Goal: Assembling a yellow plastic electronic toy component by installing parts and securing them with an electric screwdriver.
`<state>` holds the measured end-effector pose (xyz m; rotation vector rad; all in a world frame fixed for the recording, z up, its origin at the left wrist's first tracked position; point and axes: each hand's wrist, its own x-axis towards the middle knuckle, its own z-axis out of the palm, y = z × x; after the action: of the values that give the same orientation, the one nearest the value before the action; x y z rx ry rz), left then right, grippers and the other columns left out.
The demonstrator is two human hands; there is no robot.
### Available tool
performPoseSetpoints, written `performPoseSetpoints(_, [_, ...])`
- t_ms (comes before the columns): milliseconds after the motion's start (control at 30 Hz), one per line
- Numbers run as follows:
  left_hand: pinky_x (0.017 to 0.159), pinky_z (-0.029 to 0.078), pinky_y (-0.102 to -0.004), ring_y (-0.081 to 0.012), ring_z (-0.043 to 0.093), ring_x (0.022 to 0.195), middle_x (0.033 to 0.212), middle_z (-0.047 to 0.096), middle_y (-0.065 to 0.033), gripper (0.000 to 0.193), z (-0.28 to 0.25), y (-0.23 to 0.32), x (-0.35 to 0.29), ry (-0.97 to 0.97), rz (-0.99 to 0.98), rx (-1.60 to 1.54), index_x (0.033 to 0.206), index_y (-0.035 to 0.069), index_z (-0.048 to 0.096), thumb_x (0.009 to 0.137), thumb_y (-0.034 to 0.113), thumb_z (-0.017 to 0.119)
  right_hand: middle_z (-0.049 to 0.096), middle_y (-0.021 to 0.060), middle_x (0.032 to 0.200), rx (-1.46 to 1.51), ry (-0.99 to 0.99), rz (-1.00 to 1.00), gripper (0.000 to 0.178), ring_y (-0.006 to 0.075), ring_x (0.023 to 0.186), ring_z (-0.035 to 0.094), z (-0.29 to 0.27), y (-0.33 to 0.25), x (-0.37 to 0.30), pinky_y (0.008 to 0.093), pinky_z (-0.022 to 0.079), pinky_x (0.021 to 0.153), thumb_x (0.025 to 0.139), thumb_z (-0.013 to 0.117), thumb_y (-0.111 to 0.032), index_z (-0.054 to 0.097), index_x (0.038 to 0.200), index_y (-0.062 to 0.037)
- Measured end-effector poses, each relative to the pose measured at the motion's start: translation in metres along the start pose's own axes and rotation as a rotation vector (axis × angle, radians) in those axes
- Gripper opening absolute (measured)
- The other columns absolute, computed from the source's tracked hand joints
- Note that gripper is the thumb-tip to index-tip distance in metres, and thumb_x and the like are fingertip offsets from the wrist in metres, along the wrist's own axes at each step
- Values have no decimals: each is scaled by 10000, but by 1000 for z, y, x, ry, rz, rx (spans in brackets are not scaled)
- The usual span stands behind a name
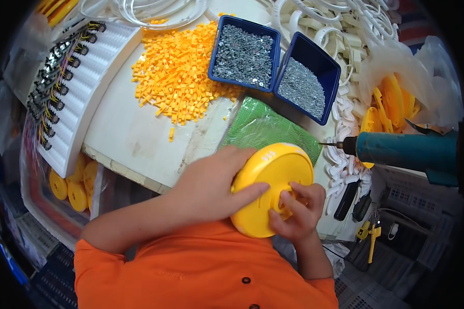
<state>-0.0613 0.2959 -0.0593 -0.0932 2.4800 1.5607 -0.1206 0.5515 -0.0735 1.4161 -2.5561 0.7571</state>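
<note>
The half-curled left hand (211,177) and right hand (301,213) are holding a yellow disc (255,216) between them, facing the body, slanting up-right.

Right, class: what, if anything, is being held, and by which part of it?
A round yellow part, held at its rim by the left hand, thumb across the face; the right hand has fingers at its centre.
</note>
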Motion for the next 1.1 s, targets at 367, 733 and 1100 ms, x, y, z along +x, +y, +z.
performPoseSetpoints(367, [994, 495, -361, -256, 644, 1171, 1292, 635, -185, 629, 13, 3, -3, 101, 278, -380, 1471, 18, 437, 900, 123, 681, 596, 178, 1336, 958, 407, 681, 684, 235, 1229, 580, -25, 17, 3, 351, 440, 1060, 963, 636, -416, 489, 1416, 75])
performPoseSetpoints(733, [1126, 420, -493, -278, 561, 1340, 1413, 605, -102, 301, -30, -14, 23, -184, 878, 696, 1192, 130, 639, 893, 153, 614, 695, 127, 1285, 34, -117, -102, 418, 322, 1216, 655, -43, 17, -14, 463, 462, 1063, 787, 832, -231, 618, 1129, -121])
performPoseSetpoints(1100, [1143, 390, -482, -216, 538, 1364, 1419, 604, -38, 359, -25, -30, 23, -169, 812, 664, 1233, 133, 644, 878, 186, 665, 710, 146, 942, -36, 343, 167, 185, 325, 880, 692, -25, 77, 37, 435, 536, 791, 815, 743, -19, 709, 996, -43])
